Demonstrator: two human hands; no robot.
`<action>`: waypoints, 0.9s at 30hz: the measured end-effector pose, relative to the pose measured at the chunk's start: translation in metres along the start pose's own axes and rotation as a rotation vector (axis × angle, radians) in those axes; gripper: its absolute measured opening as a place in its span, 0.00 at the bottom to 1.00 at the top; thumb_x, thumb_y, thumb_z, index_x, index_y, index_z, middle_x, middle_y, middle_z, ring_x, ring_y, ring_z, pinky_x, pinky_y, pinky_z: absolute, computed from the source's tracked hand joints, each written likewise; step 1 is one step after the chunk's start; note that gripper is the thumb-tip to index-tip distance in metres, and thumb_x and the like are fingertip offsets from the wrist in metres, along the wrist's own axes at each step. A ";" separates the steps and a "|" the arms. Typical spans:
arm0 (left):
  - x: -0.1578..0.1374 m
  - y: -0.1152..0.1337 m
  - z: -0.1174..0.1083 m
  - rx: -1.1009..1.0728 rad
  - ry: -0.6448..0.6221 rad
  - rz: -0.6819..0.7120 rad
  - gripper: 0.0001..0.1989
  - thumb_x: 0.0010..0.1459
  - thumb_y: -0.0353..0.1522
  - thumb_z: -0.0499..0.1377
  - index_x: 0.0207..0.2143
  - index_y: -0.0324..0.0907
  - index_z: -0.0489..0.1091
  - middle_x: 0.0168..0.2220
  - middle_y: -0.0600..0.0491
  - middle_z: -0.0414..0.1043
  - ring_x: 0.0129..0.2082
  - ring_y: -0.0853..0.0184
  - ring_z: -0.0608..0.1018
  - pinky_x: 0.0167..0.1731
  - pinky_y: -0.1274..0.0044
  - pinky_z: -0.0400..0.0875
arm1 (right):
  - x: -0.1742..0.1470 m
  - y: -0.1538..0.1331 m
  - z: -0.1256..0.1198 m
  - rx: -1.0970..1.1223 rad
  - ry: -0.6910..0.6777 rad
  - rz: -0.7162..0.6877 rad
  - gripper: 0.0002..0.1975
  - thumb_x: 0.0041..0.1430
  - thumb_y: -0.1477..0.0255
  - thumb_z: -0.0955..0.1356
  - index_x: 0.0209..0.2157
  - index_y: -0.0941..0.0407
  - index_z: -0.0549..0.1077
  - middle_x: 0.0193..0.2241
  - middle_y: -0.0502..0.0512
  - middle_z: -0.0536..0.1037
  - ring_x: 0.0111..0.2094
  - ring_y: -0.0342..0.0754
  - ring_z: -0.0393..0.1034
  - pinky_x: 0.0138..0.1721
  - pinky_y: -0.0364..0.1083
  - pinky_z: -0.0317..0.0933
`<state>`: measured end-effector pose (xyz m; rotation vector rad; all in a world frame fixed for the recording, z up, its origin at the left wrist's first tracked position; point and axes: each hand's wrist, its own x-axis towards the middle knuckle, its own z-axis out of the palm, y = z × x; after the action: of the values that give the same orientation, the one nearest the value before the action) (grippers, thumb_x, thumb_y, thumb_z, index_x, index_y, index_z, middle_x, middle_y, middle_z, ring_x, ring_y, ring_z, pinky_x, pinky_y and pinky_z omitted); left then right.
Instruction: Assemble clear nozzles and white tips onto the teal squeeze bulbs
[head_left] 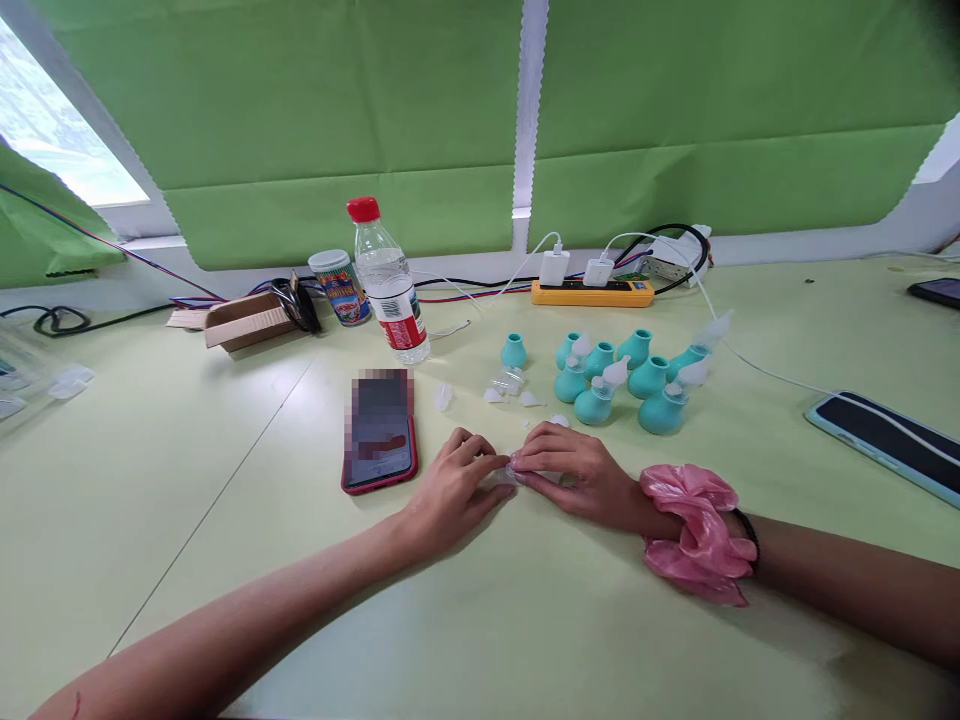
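Observation:
Both hands meet at the middle of the table over a small clear plastic piece [508, 473]. My left hand [459, 485] pinches its left side between thumb and fingers. From the right, my right hand [571, 465] closes on the same piece, its fingertips touching those of the left; the fingers cover most of it. Just beyond the hands lie small white translucent bits [531, 399] and clear plastic parts [508, 381]. Several turquoise bulb-shaped pieces [594, 402] stand behind my right hand, some with translucent tips in their necks. One turquoise bulb [513, 351] stands apart.
Left of my hands lies a red-cased phone [380, 440]. Behind it stand a water bottle [394, 300] and a printed can [341, 290], near an open cardboard box [251, 322]. A yellow power strip [592, 294] with chargers sits at the back. A blue-edged phone [889, 440] lies right, under a white cable.

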<state>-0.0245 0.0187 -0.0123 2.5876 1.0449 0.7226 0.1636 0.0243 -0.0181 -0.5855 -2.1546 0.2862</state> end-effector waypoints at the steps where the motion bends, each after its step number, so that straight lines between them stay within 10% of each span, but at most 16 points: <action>1: 0.000 0.000 0.000 0.001 -0.003 0.000 0.10 0.54 0.34 0.54 0.38 0.41 0.70 0.33 0.48 0.67 0.36 0.64 0.65 0.35 0.72 0.67 | 0.000 0.000 0.000 0.002 -0.008 0.003 0.05 0.54 0.77 0.64 0.33 0.55 0.71 0.27 0.53 0.74 0.31 0.44 0.66 0.33 0.47 0.64; 27: 0.001 0.000 0.001 0.022 -0.027 0.006 0.12 0.56 0.35 0.53 0.39 0.39 0.69 0.34 0.48 0.67 0.36 0.64 0.64 0.36 0.72 0.66 | -0.001 -0.003 0.000 -0.047 -0.030 -0.018 0.07 0.52 0.79 0.65 0.34 0.58 0.71 0.29 0.56 0.73 0.33 0.46 0.64 0.34 0.48 0.63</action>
<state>-0.0237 0.0190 -0.0127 2.6125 1.0432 0.6790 0.1635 0.0212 -0.0176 -0.5915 -2.1993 0.2369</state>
